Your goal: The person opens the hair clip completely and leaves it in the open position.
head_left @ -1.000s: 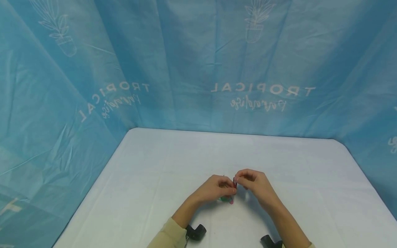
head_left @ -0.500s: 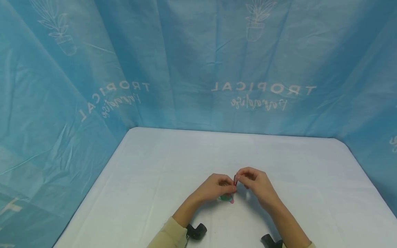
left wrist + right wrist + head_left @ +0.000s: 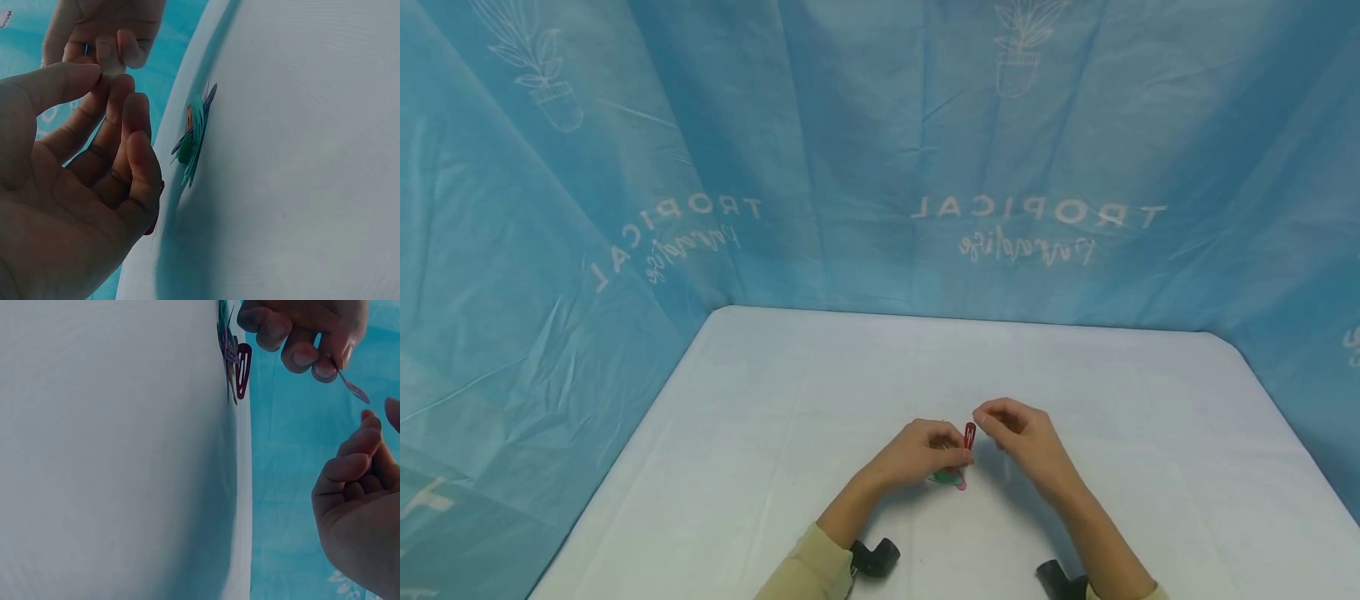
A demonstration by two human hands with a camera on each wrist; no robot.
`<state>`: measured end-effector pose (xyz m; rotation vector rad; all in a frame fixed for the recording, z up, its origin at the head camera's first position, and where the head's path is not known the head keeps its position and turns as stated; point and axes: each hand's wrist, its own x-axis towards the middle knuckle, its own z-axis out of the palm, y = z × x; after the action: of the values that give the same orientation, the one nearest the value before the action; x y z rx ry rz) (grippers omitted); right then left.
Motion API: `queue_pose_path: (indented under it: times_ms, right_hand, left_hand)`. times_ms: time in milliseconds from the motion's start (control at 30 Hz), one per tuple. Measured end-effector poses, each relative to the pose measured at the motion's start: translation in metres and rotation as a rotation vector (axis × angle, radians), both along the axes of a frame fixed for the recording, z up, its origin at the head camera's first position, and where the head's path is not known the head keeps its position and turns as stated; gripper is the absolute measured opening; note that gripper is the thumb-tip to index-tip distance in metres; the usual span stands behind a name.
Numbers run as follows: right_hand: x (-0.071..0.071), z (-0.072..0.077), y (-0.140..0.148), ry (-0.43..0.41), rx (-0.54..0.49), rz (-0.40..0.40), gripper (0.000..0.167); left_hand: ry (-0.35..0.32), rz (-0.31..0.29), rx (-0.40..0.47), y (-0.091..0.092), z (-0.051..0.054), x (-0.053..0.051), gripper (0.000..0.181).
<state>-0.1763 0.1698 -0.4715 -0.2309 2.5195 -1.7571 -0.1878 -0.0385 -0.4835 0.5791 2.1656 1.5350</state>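
In the head view my left hand (image 3: 917, 452) pinches a red snap hair clip (image 3: 970, 435) between thumb and fingertips, its rounded end pointing up. The same hair clip (image 3: 355, 389) sticks out from the left fingertips (image 3: 325, 367) in the right wrist view. My right hand (image 3: 1021, 435) is just right of the clip, apart from it, fingers bent loosely with a gap to the thumb. Under the left hand lies a small cluster of colourful hair clips (image 3: 195, 137), mostly green and purple. A dark red hair clip (image 3: 244, 372) shows beside that cluster.
The white-covered table (image 3: 820, 367) spreads around both hands. Blue printed curtains (image 3: 865, 167) hang behind it and along the sides. A black wrist device (image 3: 876, 560) is at the left wrist, another black device (image 3: 1056, 577) at the right.
My right fingers have let go of the red hair clip and drawn a little up and to the right. The left hand has barely moved and keeps holding the clip.
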Motion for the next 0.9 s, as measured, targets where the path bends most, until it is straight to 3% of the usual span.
queue_pose_path:
  times_ms: [300,533,900]
  right_hand:
    - [0.0035,0.0017,-0.0007,0.041,0.073,0.044,0.021]
    - [0.001,-0.0015,0.0011,0.074,0.126,0.007,0.018]
    - [0.002,0.0029,0.0019,0.039,0.102,-0.007,0.019]
  left_hand:
    - [0.018,0.005,-0.023,-0.001,0.0023,0.0019,0.013]
    - [0.076,0.066,-0.03,-0.0036,0.0036,0.0008,0.019]
    - [0.101,0.153,-0.01,-0.009,0.0058,-0.0023,0.024]
